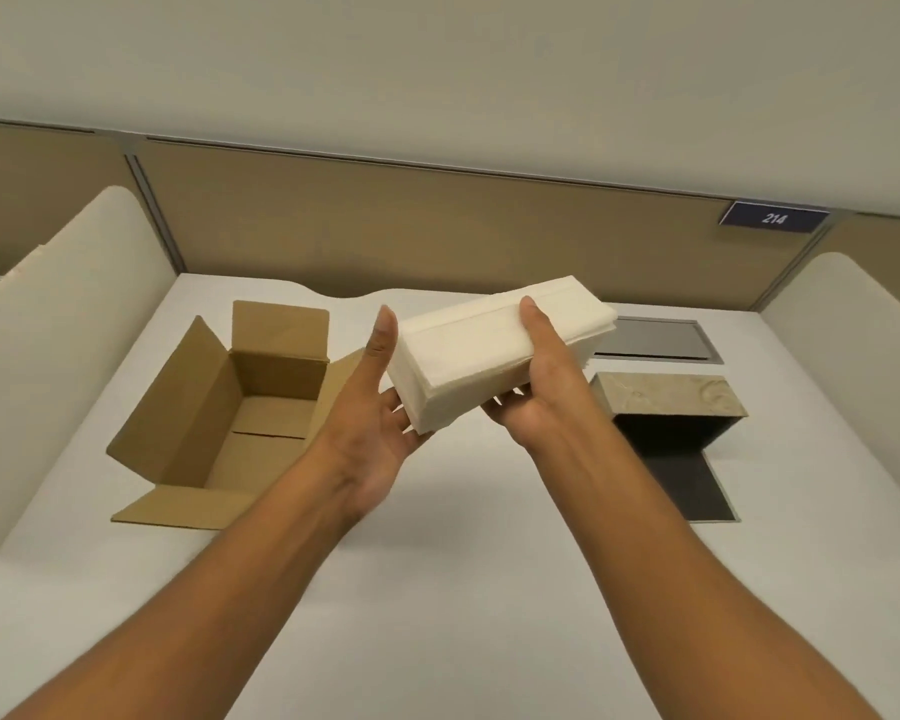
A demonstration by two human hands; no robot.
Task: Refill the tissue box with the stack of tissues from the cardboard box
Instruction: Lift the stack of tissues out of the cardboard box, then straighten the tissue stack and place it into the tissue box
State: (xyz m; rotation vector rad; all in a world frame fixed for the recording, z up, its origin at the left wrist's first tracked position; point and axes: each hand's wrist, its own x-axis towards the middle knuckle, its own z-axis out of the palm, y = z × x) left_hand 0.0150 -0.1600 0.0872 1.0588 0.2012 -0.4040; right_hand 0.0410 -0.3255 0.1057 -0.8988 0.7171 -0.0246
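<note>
Stack of tissues is up in the air over the counter, between the cardboard box on the left and the tissue box on the right, touching neither. Cardboard box sits open, flaps out, looks empty inside. Tissue box lies with its dark open side facing the camera, a dark flap flat on the counter in front.

Handling, as a judgement: the stack is light, soft and loose, no wrapper visible, so sheets can fan, sag or slide off if it is held by one end or tilted far. Best hold is on the long sides with support under the middle, squeezing gently so the block keeps its shape for the opening.

Right hand carries it: grip closed around the stack about mid-length, thumb over the top face, fingers under and mostly hidden. Left hand is spread, palm up, thumb raised beside the stack's near end; fingers touch or cup the lower near corner, steadying rather than clamping.
</note>
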